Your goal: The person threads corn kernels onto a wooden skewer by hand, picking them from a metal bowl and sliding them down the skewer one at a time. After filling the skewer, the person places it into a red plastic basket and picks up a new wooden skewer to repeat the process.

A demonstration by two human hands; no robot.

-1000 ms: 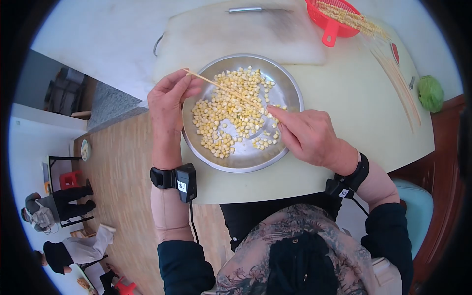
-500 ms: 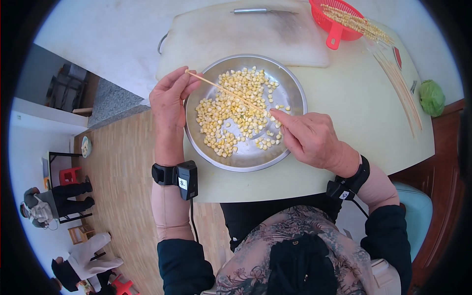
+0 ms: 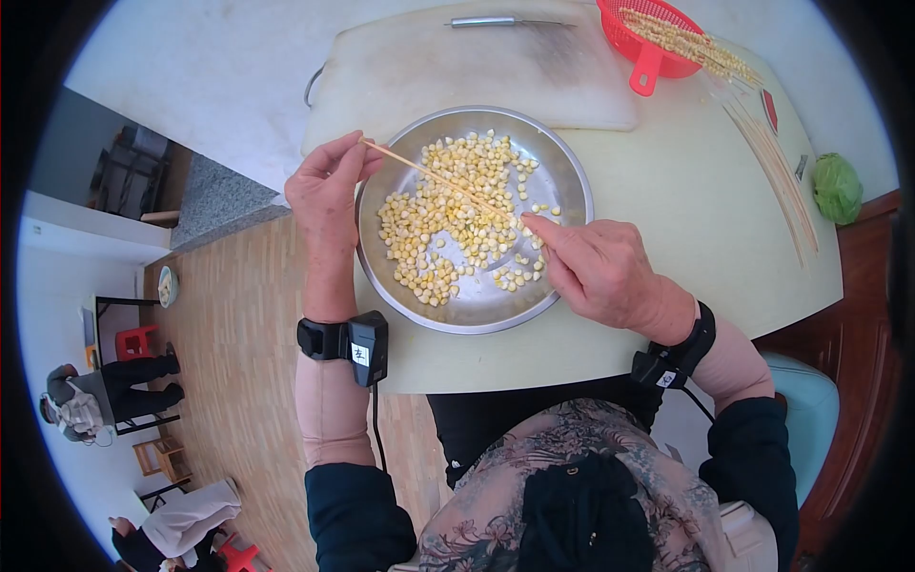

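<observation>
A thin wooden skewer [image 3: 429,173] slants over a round steel pan [image 3: 477,322] holding loose pale yellow corn kernels [image 3: 438,214]. My left hand [image 3: 326,191] pinches the skewer's upper left end between thumb and fingers, at the pan's left rim. At the lower right end, the thumb and forefinger of my right hand [image 3: 605,267] are closed on the skewer, with what looks like a kernel at the tip. Whether that kernel is pierced is too small to tell.
Behind the pan lies a white cutting board [image 3: 400,81] with a metal-handled tool [image 3: 486,21]. A red strainer [image 3: 645,67] holds kernel-threaded skewers [image 3: 691,43]. Bare skewers [image 3: 772,172] and a green bundle [image 3: 837,189] lie right. Two people are at the far left.
Both hands keep their hold on the skewer, and the left has shifted very slightly left. In the background, the person at lower left has changed posture.
</observation>
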